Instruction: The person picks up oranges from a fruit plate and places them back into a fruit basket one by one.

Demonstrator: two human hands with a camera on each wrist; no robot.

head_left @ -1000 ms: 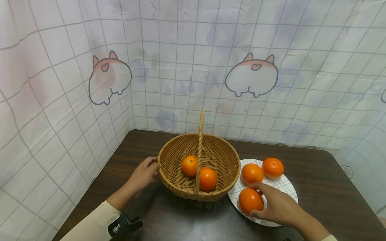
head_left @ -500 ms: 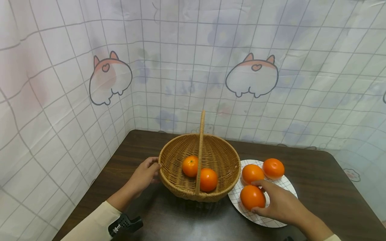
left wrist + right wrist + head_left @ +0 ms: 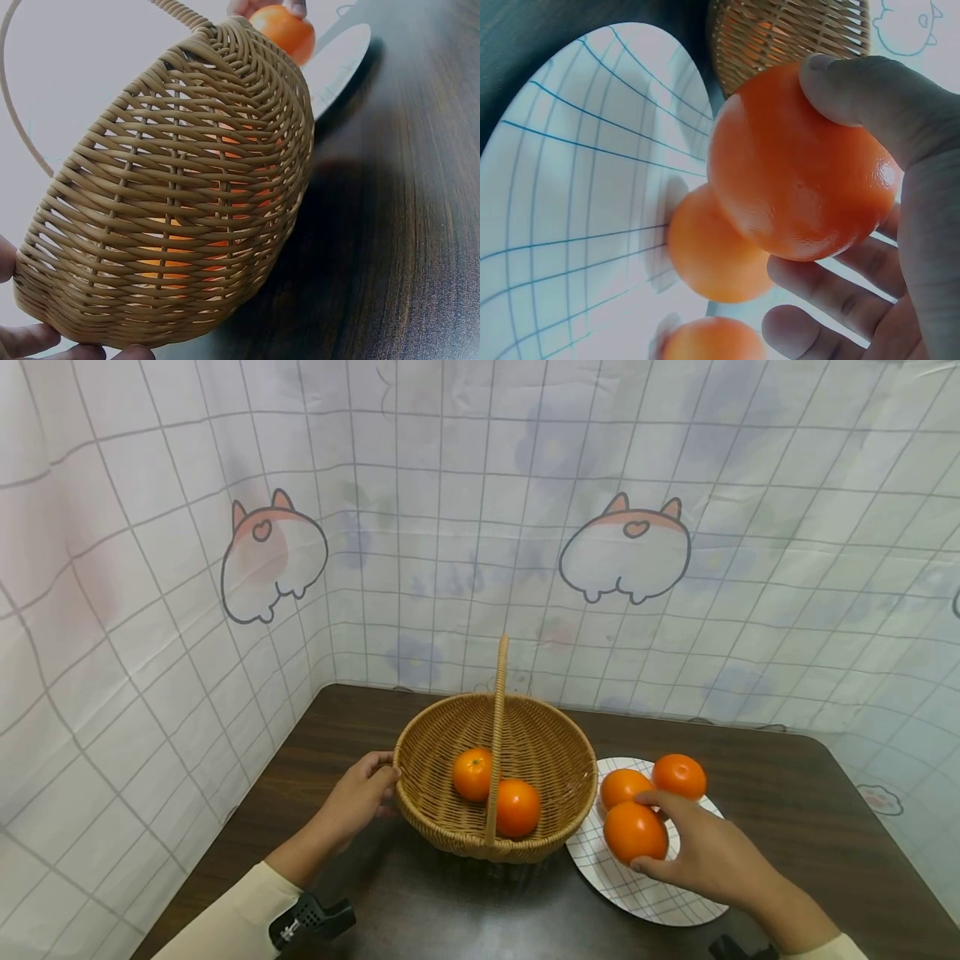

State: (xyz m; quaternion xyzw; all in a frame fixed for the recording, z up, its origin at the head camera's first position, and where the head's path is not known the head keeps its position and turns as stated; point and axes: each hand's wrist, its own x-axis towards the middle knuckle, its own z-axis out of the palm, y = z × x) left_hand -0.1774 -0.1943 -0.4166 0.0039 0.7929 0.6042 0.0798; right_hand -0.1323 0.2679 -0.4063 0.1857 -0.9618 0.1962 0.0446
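My left hand (image 3: 362, 793) grips the left rim of a wicker basket (image 3: 427, 822), thumb on the edge and fingers lower along the outside. Two oranges lie inside the basket, one (image 3: 472, 774) behind the handle and one (image 3: 517, 807) nearer the front. Between thumb and fingers, my right hand (image 3: 716, 856) holds another orange (image 3: 635, 832) above a white plate (image 3: 660, 902) with grid lines. In the right wrist view this orange (image 3: 802, 165) shows glossy and smooth. Two more oranges sit on the plate, a nearer one (image 3: 624, 788) and a flatter one (image 3: 679, 777) behind it.
Everything stands on a dark wood-grain table (image 3: 795, 810). The basket's tall arched handle (image 3: 500, 710) rises over its middle, and the plate lies close against its right side. A gridded curtain (image 3: 465, 527) hangs behind and to the left.
My right hand has raised the orange off the front of the plate, shifting it slightly right and farther back. The left hand and the basket stay where they were.
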